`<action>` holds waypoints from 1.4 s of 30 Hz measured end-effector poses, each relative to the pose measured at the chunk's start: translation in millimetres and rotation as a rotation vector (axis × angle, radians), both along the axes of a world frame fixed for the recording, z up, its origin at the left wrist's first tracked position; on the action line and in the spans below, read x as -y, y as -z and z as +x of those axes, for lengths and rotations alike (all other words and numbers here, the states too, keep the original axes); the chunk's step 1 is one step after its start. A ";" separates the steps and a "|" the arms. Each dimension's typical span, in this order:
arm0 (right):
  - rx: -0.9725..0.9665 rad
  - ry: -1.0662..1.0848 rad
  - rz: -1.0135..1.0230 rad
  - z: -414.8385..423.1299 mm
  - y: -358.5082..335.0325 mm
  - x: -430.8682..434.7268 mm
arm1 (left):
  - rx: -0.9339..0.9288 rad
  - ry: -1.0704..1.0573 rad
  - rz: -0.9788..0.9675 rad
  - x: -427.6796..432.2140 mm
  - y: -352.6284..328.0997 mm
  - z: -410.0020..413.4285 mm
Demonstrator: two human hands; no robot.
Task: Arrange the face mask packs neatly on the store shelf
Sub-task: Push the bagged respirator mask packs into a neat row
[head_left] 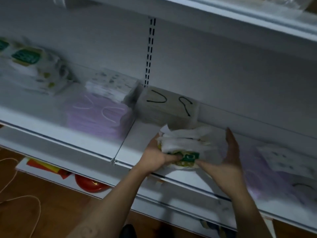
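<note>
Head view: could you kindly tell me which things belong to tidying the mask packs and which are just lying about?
Job: green-label mask bundle, purple mask pack, beige mask pack, shelf.
Lying about: red bowl, cord on floor.

We see a white shelf (96, 134) split by a thin divider (125, 134). Left of it lie green-labelled packs (32, 66), a patterned pack (111, 83) and, nearer the front, a lilac pack (97, 114). Right of it a beige pack (168, 107) with black ear loops sits by the back wall. A white bundle (185, 145) is at the front edge — blur hides whether it rests there. Further lilac packs (267, 177) carry a second patterned pack (288, 160).
</note>
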State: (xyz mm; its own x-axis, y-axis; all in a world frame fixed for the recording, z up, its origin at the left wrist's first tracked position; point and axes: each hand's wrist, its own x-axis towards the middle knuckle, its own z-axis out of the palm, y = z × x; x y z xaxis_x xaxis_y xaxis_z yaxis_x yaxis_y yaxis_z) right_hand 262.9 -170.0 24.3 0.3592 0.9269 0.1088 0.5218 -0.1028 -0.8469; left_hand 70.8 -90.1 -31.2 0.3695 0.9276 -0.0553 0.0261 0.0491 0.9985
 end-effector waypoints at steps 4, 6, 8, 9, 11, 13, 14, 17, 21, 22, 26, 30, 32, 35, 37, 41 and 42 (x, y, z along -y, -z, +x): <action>-0.218 -0.048 -0.124 -19.8 17.6 8.6 | 0.053 0.042 -0.055 4.7 -15.8 -7.5; -0.305 -0.081 -0.097 -30.2 11.7 -5.9 | 0.113 -0.005 -0.062 1.8 -30.3 -16.6; -0.394 -0.121 -0.084 -42.5 3.2 -23.2 | 0.186 -0.100 -0.080 -0.9 -46.2 -28.6; -0.454 -0.133 -0.082 -51.3 -0.8 -31.3 | 0.211 -0.170 -0.083 -1.1 -54.3 -35.2; -0.565 -0.156 -0.078 -71.5 -7.2 -47.4 | 0.215 -0.336 -0.101 -1.2 -66.5 -51.5; -0.657 -0.194 -0.074 -94.9 -12.1 -62.4 | 0.121 -0.497 -0.088 1.4 -76.3 -71.8; -0.704 -0.213 -0.086 -106.2 -13.8 -68.7 | 0.070 -0.556 -0.069 3.4 -79.2 -83.1; -0.785 -0.282 -0.133 -142.9 -17.6 -83.5 | 0.028 -0.674 -0.068 9.6 -85.3 -115.1; -0.800 -0.370 -0.185 -192.7 -19.9 -98.8 | 0.054 -0.731 -0.106 13.6 -89.8 -158.7; -0.796 -0.384 -0.194 -206.2 -19.2 -103.0 | 0.059 -0.721 -0.124 12.7 -89.7 -170.5; -0.705 -0.415 -0.221 -259.8 -12.5 -119.6 | 0.148 -0.732 -0.229 -2.5 -81.3 -218.2; -0.675 -0.410 -0.202 -323.3 -5.3 -140.3 | 0.174 -0.785 -0.260 -44.6 -71.8 -284.0; -0.674 -0.346 -0.194 -353.6 -4.6 -154.6 | 0.141 -0.752 -0.254 -71.0 -72.0 -316.2; -0.660 -0.215 -0.136 -386.0 -6.9 -179.5 | 0.070 -0.654 -0.228 -107.5 -76.7 -349.8; -0.622 -0.166 -0.105 -403.0 -13.1 -200.5 | 0.073 -0.605 -0.195 -131.6 -80.3 -366.1; -0.706 -0.082 -0.024 -434.6 -35.3 -237.7 | 0.100 -0.597 -0.044 -170.8 -98.6 -389.8; -0.718 -0.071 0.000 -444.2 -42.9 -245.5 | 0.097 -0.609 0.008 -178.2 -105.1 -396.8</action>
State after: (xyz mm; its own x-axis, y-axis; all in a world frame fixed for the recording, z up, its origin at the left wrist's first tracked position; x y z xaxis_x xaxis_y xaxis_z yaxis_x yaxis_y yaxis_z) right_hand -181.4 75.5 67.1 0.2805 0.9508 -0.1315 -0.1579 -0.0894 -0.9834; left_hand -326.1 88.1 73.9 -0.2235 0.9739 -0.0397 -0.0953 0.0187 0.9953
